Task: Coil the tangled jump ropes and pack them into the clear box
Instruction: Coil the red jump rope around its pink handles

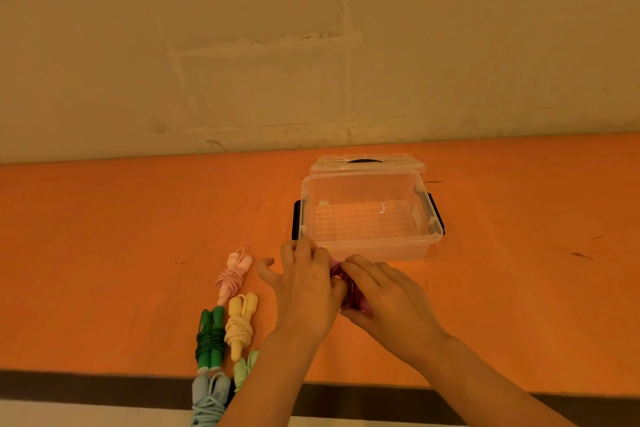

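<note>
A magenta jump rope (348, 288) is pinched between my left hand (306, 286) and my right hand (384, 298), just in front of the clear box (427, 243); most of it is hidden by the fingers. The box stands open with nothing inside. Coiled ropes lie to the left: a pink rope (232, 276), a yellow rope (239, 324), a dark green rope (209, 340), a light green rope (244, 369) partly under my left forearm, and a pale blue rope (209, 399) at the table's near edge.
The box lid (367, 163) with a black handle leans behind the box near the wall. Black latches hang on the box's left (296, 220) and right (437, 215) ends. The orange table (104, 236) ends in a dark front edge (86, 388).
</note>
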Tool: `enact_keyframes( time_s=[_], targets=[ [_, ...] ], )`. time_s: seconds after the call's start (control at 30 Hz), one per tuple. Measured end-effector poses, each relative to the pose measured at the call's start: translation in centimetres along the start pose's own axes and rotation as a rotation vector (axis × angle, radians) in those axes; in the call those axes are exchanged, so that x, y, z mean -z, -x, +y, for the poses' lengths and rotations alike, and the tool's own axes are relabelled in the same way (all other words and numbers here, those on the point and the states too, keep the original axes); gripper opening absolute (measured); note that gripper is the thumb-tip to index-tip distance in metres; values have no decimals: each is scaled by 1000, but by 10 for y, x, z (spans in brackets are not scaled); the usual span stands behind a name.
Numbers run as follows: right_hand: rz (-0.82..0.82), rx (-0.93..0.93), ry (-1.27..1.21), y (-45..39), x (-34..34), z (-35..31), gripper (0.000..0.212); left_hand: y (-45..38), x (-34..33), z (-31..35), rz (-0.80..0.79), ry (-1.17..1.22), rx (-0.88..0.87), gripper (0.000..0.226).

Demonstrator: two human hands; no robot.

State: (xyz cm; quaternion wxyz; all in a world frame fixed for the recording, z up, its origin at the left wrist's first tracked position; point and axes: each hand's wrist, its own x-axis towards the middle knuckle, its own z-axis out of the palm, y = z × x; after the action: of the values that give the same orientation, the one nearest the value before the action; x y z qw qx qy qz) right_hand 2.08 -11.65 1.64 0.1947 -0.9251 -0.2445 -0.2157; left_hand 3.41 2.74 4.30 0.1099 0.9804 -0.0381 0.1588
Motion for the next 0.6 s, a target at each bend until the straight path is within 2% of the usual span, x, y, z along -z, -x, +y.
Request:
enact_keyframes(
  time_s=[0.1,0.27,0.4,0.47,0.6],
  targets=[
    [17,10,4,0,0,0,72,1,0,1,-83,76,21,16],
    [16,11,12,2,-1,1,73,1,-1,0,-119,197,58,19],
    [-3,21,24,4,-3,2,73,1,-3,-5,-236,67,-4,23],
    [-10,28,28,5,-3,2,72,1,-2,-6,-234,56,-63,19],
    [-19,19,10,6,-3,3,70,1,1,-3,-204,191,-79,7]
  ],
)
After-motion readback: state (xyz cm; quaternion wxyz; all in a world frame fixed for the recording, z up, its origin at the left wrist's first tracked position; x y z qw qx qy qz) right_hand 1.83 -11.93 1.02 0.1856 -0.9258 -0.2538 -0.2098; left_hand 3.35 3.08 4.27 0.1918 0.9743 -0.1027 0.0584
